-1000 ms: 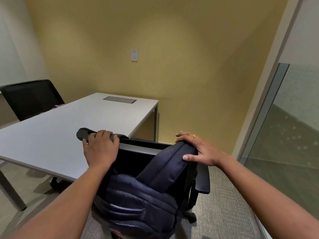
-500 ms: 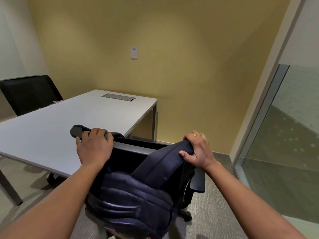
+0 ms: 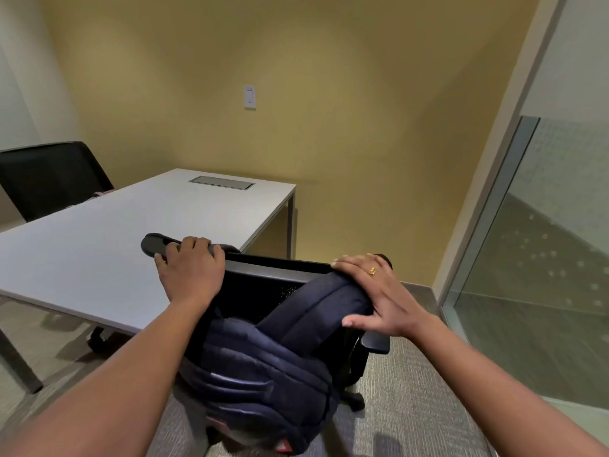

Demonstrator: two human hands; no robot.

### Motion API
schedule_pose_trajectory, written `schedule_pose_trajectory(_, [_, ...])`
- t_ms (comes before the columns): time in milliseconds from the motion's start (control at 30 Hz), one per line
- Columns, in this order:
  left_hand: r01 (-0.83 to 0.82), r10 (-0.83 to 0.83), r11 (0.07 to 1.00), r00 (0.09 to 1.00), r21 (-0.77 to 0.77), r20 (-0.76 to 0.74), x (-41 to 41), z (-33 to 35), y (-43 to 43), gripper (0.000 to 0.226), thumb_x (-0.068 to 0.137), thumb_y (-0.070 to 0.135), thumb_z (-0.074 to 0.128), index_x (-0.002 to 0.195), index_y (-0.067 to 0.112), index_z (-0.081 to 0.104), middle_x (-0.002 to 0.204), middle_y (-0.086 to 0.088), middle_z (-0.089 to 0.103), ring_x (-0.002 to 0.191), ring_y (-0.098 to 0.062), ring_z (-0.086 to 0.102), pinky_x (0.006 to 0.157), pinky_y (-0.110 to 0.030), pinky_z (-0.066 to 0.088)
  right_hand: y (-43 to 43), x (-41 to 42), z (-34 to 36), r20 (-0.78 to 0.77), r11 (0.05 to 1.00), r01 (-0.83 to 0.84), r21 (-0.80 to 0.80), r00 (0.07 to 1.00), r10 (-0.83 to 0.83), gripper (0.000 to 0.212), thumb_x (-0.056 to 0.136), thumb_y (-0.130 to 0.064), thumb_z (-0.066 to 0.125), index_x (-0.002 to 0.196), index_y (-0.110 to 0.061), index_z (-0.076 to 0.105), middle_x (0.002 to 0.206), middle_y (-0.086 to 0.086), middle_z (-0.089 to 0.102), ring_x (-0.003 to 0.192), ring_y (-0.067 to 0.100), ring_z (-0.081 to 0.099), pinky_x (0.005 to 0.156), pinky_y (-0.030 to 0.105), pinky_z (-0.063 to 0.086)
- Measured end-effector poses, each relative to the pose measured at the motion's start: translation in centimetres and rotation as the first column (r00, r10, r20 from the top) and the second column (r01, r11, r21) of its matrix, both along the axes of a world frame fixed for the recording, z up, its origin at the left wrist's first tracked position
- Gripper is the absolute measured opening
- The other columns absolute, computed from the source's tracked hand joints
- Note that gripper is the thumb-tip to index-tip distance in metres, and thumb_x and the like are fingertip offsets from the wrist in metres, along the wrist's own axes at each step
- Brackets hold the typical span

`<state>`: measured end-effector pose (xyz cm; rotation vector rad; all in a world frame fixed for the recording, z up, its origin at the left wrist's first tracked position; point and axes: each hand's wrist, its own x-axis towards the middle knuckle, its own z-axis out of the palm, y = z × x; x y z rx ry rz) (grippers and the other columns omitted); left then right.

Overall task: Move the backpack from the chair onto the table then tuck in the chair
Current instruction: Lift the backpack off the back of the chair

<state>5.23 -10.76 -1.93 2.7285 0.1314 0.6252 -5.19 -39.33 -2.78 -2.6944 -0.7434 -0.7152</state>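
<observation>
Looking down, I see the dark navy backpack [image 3: 263, 367] slumped on the seat of the black office chair [image 3: 283, 270], leaning against its backrest. My left hand [image 3: 189, 270] curls its fingers over the chair's left armrest [image 3: 158, 244], which overlaps the near edge of the white table [image 3: 108, 239]. My right hand [image 3: 379, 295], ring on one finger, lies over the backpack's top with fingers spread and the thumb pressing its side. A second black chair [image 3: 49, 176] stands at the table's far left. A grey cable hatch [image 3: 221, 183] sits in the tabletop, and a glass partition [image 3: 540, 258] runs close along the right.
</observation>
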Motion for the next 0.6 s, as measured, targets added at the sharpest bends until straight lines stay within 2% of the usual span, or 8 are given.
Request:
schedule_pose_trajectory(100, [0.014,-0.014,1.000,1.000,-0.001,-0.006,0.1,0.0,0.2,0.042,0.090,0.031,0.033,0.113,0.009,0.061,0.124,-0.015,0.057,0.118,-0.038,0.041,0.108,-0.056,0.024,1.2,0.1,0.4,0.012,0.997,-0.028,-0.066,1.000,0.029,0.084,0.066,-0.074,0.052,0.126,-0.015,0.049,0.117,0.005,0.056,0.108,0.018,0.049,0.097,0.039,0.030])
schedule_pose_trajectory(167, [0.031,-0.031,0.999,0.999,0.009,-0.017,0.2,0.0,0.4,0.043,0.090,0.033,0.033,0.113,0.009,0.060,0.125,-0.015,0.056,0.118,-0.038,0.041,0.108,-0.056,0.024,1.7,0.0,0.7,0.030,0.997,-0.007,-0.075,1.000,0.009,0.084,0.062,-0.072,0.054,0.121,-0.013,0.054,0.110,0.006,0.058,0.101,0.021,0.053,0.092,0.040,0.032])
schedule_pose_trajectory(333, [0.071,-0.070,0.997,0.997,0.025,-0.018,0.3,0.0,0.9,0.043,0.090,0.035,0.035,0.116,0.009,0.058,0.126,-0.014,0.055,0.119,-0.038,0.041,0.108,-0.056,0.024,3.0,-1.1,0.3,0.101,0.989,0.100,-0.104,0.991,-0.090,0.084,0.059,-0.078,0.050,0.109,-0.011,0.059,0.098,0.006,0.058,0.089,0.023,0.056,0.083,0.040,0.033])
schedule_pose_trajectory(467, [0.111,-0.110,0.993,0.993,0.040,-0.033,0.5,0.1,1.4,0.046,0.091,0.038,0.034,0.119,0.010,0.056,0.128,-0.014,0.054,0.120,-0.037,0.041,0.109,-0.056,0.022,4.4,-2.0,0.2,0.143,0.980,0.183,-0.074,0.975,-0.171,0.088,0.066,-0.084,0.036,0.101,-0.007,0.061,0.091,0.008,0.059,0.083,0.026,0.057,0.079,0.042,0.036])
schedule_pose_trajectory(600, [0.208,-0.205,0.976,0.977,0.059,-0.051,1.2,0.5,2.3,0.049,0.088,0.044,0.037,0.122,0.013,0.055,0.131,-0.012,0.052,0.122,-0.037,0.040,0.111,-0.055,0.020,6.0,-2.2,1.2,0.144,0.975,0.216,-0.056,0.968,-0.206,0.088,0.067,-0.082,0.038,0.098,-0.004,0.062,0.087,0.009,0.057,0.079,0.027,0.055,0.078,0.040,0.036])
